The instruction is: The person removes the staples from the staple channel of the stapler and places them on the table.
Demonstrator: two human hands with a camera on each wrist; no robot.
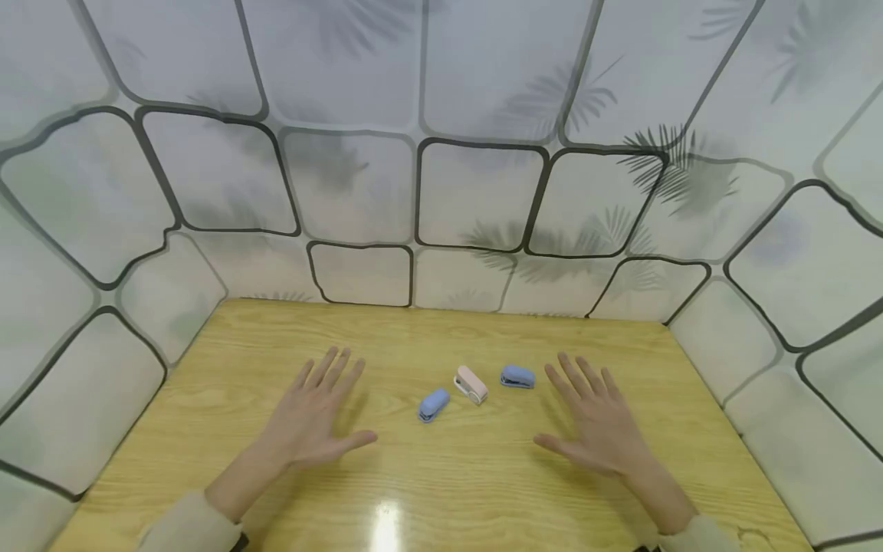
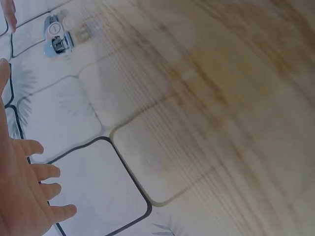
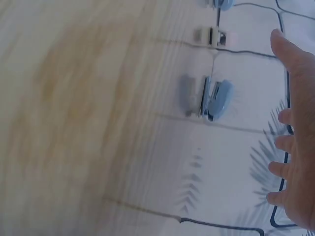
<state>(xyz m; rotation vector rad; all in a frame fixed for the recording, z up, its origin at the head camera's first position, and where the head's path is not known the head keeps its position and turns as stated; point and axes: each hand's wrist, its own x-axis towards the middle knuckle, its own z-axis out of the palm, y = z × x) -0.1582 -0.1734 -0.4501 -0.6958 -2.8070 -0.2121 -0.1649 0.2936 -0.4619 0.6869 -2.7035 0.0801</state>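
Three mini staplers lie in a loose row on the wooden table (image 1: 469,483): a blue stapler (image 1: 433,405) on the left, a pink and white stapler (image 1: 471,385) in the middle, and a second blue stapler (image 1: 517,376) on the right. My left hand (image 1: 310,418) is spread out to the left of the row, nearest the left blue stapler (image 2: 58,38) and apart from it. On the other side, my right hand (image 1: 600,425) has its fingers spread, close to the right blue stapler (image 3: 220,100) without touching it. Neither hand holds anything.
Behind the table stands a pale wall (image 1: 359,184) with dark-outlined panels and leaf prints. Similar side walls enclose the table on the left (image 1: 62,383) and right (image 1: 814,429). A bright reflection shows on the tabletop near the front.
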